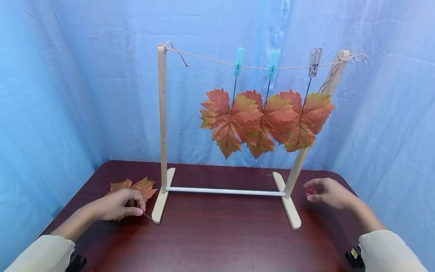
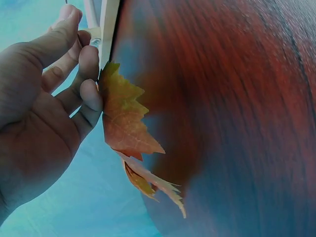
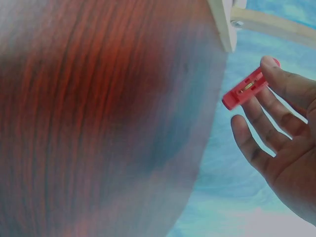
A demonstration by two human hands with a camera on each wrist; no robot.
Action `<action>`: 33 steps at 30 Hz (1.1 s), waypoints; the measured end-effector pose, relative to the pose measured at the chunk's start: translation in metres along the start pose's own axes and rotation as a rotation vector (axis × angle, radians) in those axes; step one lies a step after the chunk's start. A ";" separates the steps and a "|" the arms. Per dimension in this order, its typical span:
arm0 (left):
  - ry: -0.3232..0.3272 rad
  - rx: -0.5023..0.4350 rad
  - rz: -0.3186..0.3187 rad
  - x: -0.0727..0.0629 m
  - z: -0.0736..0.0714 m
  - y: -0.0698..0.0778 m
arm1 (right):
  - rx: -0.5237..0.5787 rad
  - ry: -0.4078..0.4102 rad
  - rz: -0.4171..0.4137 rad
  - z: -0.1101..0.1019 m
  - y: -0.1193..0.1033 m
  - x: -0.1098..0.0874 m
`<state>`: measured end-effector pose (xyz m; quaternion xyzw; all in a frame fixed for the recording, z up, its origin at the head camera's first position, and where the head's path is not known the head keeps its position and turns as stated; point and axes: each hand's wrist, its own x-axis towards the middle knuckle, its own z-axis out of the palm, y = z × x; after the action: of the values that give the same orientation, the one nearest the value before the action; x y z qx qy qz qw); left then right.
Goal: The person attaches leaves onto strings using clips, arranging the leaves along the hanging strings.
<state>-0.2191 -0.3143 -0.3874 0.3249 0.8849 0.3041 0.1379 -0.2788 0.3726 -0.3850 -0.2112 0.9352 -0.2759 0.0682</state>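
Note:
My left hand [image 1: 120,204] pinches the thin dark stem of an orange-and-yellow artificial maple leaf [image 1: 144,187] at the table's left. In the left wrist view the leaf [image 2: 123,113] hangs beside my fingers. On the right, my right hand [image 1: 334,193] is just above the table, outside the rack's foot. It pinches a red clothespin [image 3: 245,89] between thumb and fingers. Between the hands stands a wooden rack [image 1: 163,113] with a string [image 1: 204,58] tied across its top. Three similar leaves [image 1: 231,122] hang there by their stems, overlapping.
Two light blue clothespins [image 1: 239,62] and one grey clothespin [image 1: 315,62] clamp the stems to the string. A white crossbar [image 1: 224,191] joins the rack's feet [image 1: 287,202]. Below lies a dark red wood-grain table [image 1: 217,241], with blue curtains [image 1: 119,94] behind and at both sides.

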 end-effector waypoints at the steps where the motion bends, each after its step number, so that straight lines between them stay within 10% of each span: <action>1: -0.001 -0.005 -0.003 0.000 0.000 0.001 | -0.006 -0.009 -0.014 -0.001 -0.002 -0.001; 33: 0.107 -0.227 0.074 0.015 0.001 0.050 | 0.041 -0.194 -0.218 0.013 -0.118 0.020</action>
<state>-0.2059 -0.2738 -0.3576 0.3231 0.8382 0.4240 0.1150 -0.2513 0.2680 -0.3312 -0.3357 0.8899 -0.2790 0.1323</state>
